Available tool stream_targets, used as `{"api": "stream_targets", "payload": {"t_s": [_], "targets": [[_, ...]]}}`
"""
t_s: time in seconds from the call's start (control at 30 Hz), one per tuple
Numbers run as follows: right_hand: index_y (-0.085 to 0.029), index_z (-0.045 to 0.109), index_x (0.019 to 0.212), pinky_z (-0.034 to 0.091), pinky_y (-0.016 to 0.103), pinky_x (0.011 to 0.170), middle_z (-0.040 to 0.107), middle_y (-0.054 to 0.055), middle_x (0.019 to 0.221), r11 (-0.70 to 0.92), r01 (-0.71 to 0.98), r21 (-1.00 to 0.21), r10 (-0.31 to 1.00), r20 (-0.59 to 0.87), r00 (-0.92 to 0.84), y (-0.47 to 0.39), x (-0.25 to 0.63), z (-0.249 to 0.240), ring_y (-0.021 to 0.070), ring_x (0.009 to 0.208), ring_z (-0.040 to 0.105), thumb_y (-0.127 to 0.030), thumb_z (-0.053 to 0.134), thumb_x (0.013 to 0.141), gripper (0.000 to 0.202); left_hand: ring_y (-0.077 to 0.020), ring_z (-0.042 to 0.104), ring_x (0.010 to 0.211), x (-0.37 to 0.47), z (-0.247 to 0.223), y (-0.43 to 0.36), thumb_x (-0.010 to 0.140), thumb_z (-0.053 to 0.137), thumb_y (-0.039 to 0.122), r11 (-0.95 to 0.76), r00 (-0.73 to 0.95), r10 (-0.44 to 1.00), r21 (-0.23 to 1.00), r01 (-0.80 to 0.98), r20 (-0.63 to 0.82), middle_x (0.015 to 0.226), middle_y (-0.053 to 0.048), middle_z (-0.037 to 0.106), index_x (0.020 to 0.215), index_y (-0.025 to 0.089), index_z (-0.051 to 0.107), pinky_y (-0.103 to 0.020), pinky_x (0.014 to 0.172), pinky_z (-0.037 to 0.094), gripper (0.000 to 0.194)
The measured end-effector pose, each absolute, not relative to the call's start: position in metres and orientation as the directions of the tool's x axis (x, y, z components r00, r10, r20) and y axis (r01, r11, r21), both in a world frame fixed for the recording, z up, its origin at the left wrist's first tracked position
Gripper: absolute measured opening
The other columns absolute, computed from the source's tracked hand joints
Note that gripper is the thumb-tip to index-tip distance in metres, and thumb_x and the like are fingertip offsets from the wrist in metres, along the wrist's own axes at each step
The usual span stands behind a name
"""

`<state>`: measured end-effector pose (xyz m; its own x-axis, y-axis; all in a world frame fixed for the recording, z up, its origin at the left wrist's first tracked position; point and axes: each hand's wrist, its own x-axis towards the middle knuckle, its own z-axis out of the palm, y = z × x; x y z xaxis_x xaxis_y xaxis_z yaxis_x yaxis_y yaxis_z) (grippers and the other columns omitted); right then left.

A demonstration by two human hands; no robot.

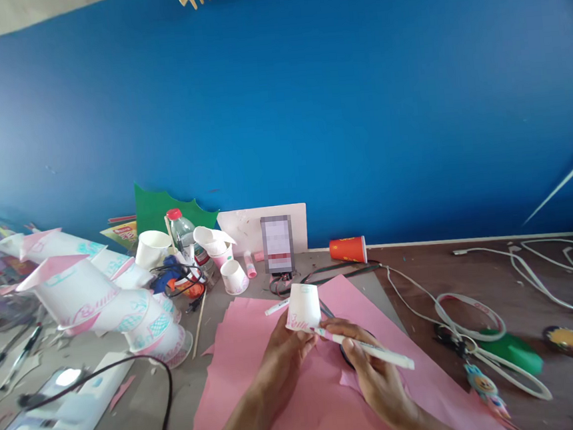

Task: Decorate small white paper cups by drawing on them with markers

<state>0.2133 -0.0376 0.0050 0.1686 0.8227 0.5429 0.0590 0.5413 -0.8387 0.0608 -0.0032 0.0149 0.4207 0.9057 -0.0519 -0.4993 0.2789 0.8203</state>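
A white paper cup (pixel 303 304), upside down with pink marks near its rim, is held by my left hand (pixel 284 350) above pink paper sheets (pixel 240 373). My right hand (pixel 375 368) grips a white marker (pixel 379 352) with its pink tip end against the cup's rim. The fingers of both hands are closed. Behind the cup, at its left, a white pen cap or small marker (pixel 277 307) lies on the paper. Part of a dark loop shows beside my right hand.
Decorated stacked cups (pixel 87 292) stand at the left. Behind are a bottle (pixel 182 231), a small cup (pixel 234 277), a phone (pixel 278 244) and a red cup (pixel 348 250) on its side. White cables (pixel 469 323) and a keychain figure (pixel 483 385) lie at the right.
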Motion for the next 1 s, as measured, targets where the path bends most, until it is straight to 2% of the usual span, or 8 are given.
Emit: {"api": "stream_targets", "payload": {"t_s": [0.23,0.43,0.57,0.77,0.87,1.0], "targets": [[-0.026,0.075,0.100,0.059,0.032,0.081,0.077,0.008,0.098,0.551,0.060,-0.833,0.816,0.552,0.174,-0.037,0.212,0.008,0.0215,0.093,0.072,-0.037,0.053,0.097,0.025,-0.0279,0.058,0.114,0.061,0.019,-0.006,0.079,0.073,0.028,0.294,0.421,0.905,0.815,-0.500,-0.068,0.115,-0.010,0.069,0.134,0.025,0.054,-0.041,0.101,0.038,0.058],[-0.026,0.077,0.094,0.061,0.039,0.078,0.077,0.010,0.095,0.509,0.055,-0.859,0.838,0.508,0.200,-0.039,0.211,0.014,0.0252,0.090,0.073,-0.043,0.055,0.094,0.028,-0.0285,0.058,0.115,0.062,0.022,-0.005,0.077,0.074,0.028,0.289,0.421,0.905,0.810,-0.510,-0.059,0.113,-0.010,0.070,0.134,0.025,0.055,-0.040,0.101,0.039,0.060],[-0.030,0.076,0.097,0.060,0.040,0.078,0.077,0.009,0.095,0.496,0.051,-0.867,0.849,0.496,0.184,-0.040,0.210,0.014,0.0253,0.091,0.071,-0.043,0.054,0.095,0.026,-0.0290,0.057,0.116,0.062,0.022,-0.005,0.077,0.075,0.029,0.290,0.426,0.903,0.814,-0.503,-0.058,0.114,-0.010,0.070,0.133,0.025,0.055,-0.040,0.100,0.039,0.060],[-0.029,0.075,0.099,0.059,0.034,0.080,0.076,0.006,0.097,0.517,0.039,-0.855,0.836,0.514,0.193,-0.039,0.210,0.006,0.0227,0.094,0.070,-0.038,0.054,0.096,0.023,-0.0289,0.058,0.114,0.062,0.022,-0.005,0.077,0.075,0.029,0.281,0.421,0.906,0.816,-0.505,-0.051,0.112,-0.010,0.070,0.134,0.024,0.055,-0.041,0.100,0.040,0.060],[-0.027,0.075,0.100,0.058,0.033,0.082,0.077,0.007,0.098,0.478,0.030,-0.878,0.855,0.473,0.214,-0.039,0.210,0.003,0.0224,0.095,0.070,-0.040,0.054,0.096,0.025,-0.0288,0.059,0.112,0.062,0.021,-0.004,0.076,0.076,0.032,0.279,0.414,0.909,0.823,-0.495,-0.058,0.113,-0.011,0.070,0.132,0.024,0.056,-0.041,0.099,0.039,0.060],[-0.022,0.075,0.096,0.057,0.034,0.076,0.077,0.008,0.093,0.365,0.021,-0.931,0.889,0.354,0.290,-0.040,0.211,-0.001,0.0229,0.086,0.071,-0.046,0.053,0.095,0.033,-0.0287,0.058,0.112,0.061,0.020,-0.003,0.074,0.078,0.031,0.296,0.402,0.911,0.817,-0.494,-0.087,0.114,-0.010,0.070,0.130,0.025,0.058,-0.041,0.099,0.038,0.060]]}}
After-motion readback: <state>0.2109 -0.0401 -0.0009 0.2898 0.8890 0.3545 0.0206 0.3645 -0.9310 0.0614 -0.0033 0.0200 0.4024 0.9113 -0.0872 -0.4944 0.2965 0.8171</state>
